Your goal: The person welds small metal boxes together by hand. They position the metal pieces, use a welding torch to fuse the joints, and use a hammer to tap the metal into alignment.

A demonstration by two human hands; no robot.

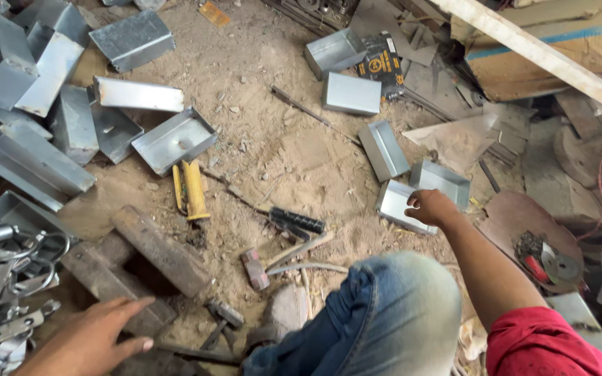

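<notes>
Sandy workshop floor [273, 146], littered with folded sheet-metal trays. Right hand [432, 207]: fingers closed on the rim of one open metal tray [398, 205], which lies on the floor just right of a black-handled tool [295, 221]. Left hand [99, 333]: released, fingers spread, resting on a rusty iron block [158, 251], well left of that tool.

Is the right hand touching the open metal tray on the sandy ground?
Touching: the head view shows the right hand with its fingers curled over the metal tray's near rim.

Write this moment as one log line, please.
right hand: grips metal tray | left hand: open, on iron block | hammer: on sand, untouched
</notes>
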